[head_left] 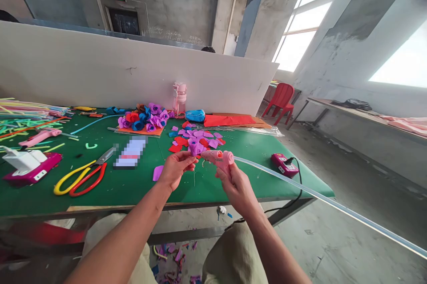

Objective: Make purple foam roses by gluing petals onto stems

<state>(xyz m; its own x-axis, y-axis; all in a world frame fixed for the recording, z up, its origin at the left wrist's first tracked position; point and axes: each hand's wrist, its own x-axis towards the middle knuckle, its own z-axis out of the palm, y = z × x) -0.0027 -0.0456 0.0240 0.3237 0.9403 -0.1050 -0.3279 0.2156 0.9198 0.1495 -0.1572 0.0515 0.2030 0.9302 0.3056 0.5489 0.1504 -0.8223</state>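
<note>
My left hand [177, 169] pinches a small purple paper flower [195, 146] above the front of the green table. In my right hand [236, 182] is a pink glue gun [218, 157], its nozzle pointing left at the flower, close to it. From the gun's back a long clear glue stick [300, 186] runs off to the lower right. Whether the nozzle touches the flower I cannot tell. Just behind my hands lie loose purple and red petals [182, 141]. One purple petal [158, 173] rests to the left of my left hand.
Scissors [88, 177] with yellow and red handles lie left, near a second pink glue gun [42, 136] and a power adapter [30, 166]. Finished flowers [143, 118], a pink bottle [180, 98] and red paper [230, 120] stand along the back. A corded magenta power block [283, 166] sits right.
</note>
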